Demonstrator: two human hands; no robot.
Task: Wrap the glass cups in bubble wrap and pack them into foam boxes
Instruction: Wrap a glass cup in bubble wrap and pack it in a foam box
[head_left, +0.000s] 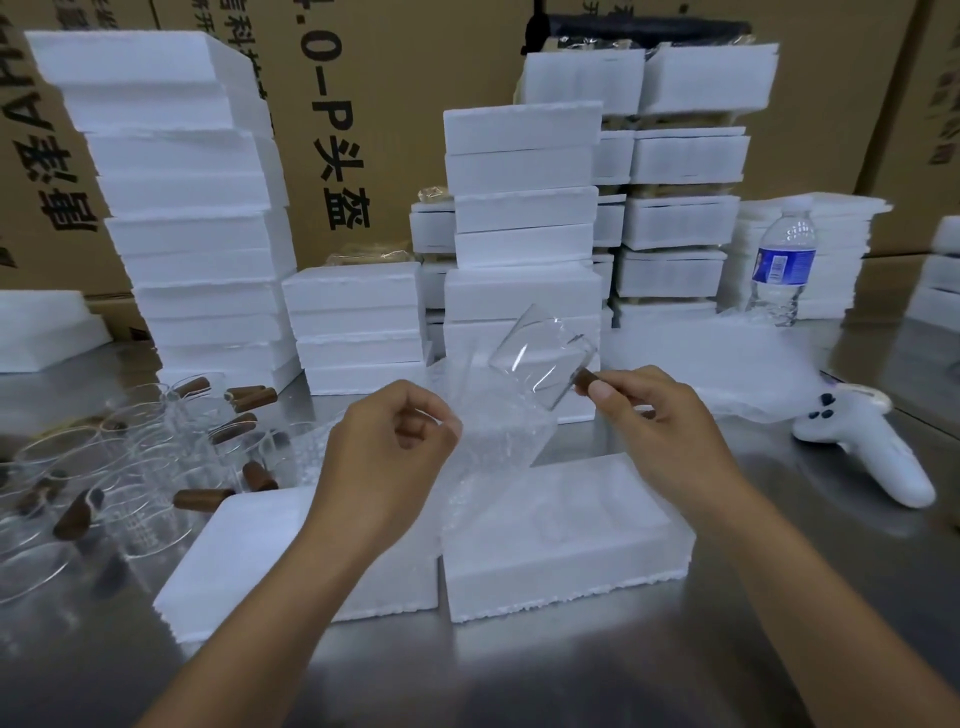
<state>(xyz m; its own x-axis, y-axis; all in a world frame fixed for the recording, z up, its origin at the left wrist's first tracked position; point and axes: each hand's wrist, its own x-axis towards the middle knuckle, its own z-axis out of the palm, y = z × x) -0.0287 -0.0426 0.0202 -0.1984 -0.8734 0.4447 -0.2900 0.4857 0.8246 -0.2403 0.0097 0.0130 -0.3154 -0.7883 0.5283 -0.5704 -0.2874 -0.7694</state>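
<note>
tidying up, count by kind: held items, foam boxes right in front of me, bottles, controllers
clear glass cup with brown handle: 1
clear bubble wrap sheet: 1
white foam boxes in front: 2
clear plastic water bottle: 1
white handheld controller: 1
total: 6

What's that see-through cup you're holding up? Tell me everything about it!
The glass cup is clear, round and empty, with a short brown handle that looks wooden. It is tilted in the air above the foam box. The right hand pinches only its handle. Bubble wrap, held by the left hand, hangs beside it.
</note>
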